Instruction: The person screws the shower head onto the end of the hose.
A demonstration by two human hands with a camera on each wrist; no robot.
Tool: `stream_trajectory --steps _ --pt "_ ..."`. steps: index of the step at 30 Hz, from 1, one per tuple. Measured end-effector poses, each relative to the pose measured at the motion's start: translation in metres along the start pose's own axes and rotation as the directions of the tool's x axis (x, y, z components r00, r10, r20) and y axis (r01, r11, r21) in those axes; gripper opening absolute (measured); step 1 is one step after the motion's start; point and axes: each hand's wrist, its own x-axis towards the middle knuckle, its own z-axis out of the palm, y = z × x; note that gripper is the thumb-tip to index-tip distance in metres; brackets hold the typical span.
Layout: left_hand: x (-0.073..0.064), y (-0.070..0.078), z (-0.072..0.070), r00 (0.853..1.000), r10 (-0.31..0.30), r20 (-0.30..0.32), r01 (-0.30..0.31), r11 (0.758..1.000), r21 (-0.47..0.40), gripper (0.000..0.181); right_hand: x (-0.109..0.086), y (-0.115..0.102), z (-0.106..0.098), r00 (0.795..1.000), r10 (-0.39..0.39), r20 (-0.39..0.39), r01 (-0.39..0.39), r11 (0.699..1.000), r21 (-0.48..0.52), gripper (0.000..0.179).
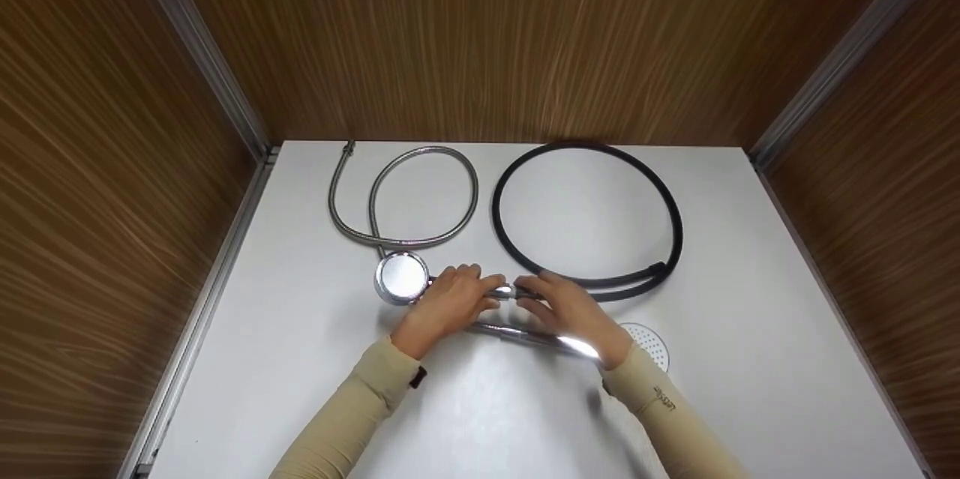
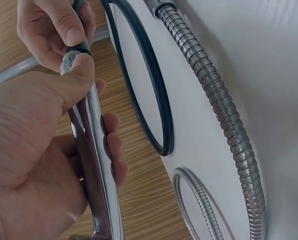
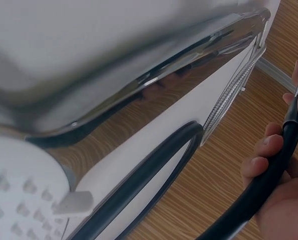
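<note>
My left hand [image 1: 451, 297] grips the chrome handle [image 2: 102, 180] of a shower head whose round head [image 1: 403, 276] lies to its left. Opposite it, my right hand [image 1: 574, 308] holds the end of a black hose [image 3: 269, 182], fingers curled round it. The hose end meets the handle's end between the two hands; whether it is threaded on is hidden by the fingers. Just below the hands, a second shower head [image 1: 649, 342] with a white dotted face lies on the table, its chrome handle [image 1: 525, 334] partly behind my right wrist.
A ribbed metal hose [image 1: 475, 194] loops at the back left of the white table [image 1: 300, 359] and runs to the second shower head's handle. The rest of the black hose is coiled at the back right. Wood-grain panels [image 1: 480, 44] stand behind and at both sides.
</note>
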Motion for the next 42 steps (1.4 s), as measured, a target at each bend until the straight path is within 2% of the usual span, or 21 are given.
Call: stream_trajectory --steps 10,18,24,31,37,42 --pt "-0.0020 0.0023 -0.0024 0.999 0.018 -0.040 -0.017 1.000 0.025 0.031 0.0007 -0.0012 -0.0017 0.999 -0.035 -0.036 0.034 0.999 -0.027 0.034" --pt "-0.0013 0.0044 -0.0062 1.000 0.014 -0.012 -0.014 0.999 0.030 0.032 0.0004 -0.0018 -0.0036 0.999 -0.032 -0.033 0.031 0.999 -0.028 0.038" --pt "0.0002 0.0056 -0.0060 1.000 0.008 -0.021 -0.007 1.000 0.030 0.031 -0.0008 -0.0056 -0.0049 0.997 -0.050 -0.054 0.048 0.998 -0.036 0.036" --pt "0.0016 0.0072 -0.0052 1.000 -0.007 0.000 0.007 1.000 0.003 0.031 0.0011 -0.0097 -0.0035 0.993 -0.077 -0.088 0.072 0.996 -0.054 0.033" --pt "0.0018 0.0069 -0.0024 1.000 -0.004 -0.030 0.004 1.000 0.011 0.030 0.0023 -0.0098 -0.0002 0.990 -0.086 -0.113 0.076 0.993 -0.087 0.034" --pt "0.0012 0.0073 -0.0022 0.999 -0.005 -0.048 0.007 0.999 0.047 0.032 0.0038 -0.0096 0.0012 0.991 -0.066 -0.114 0.058 0.996 -0.070 0.037"
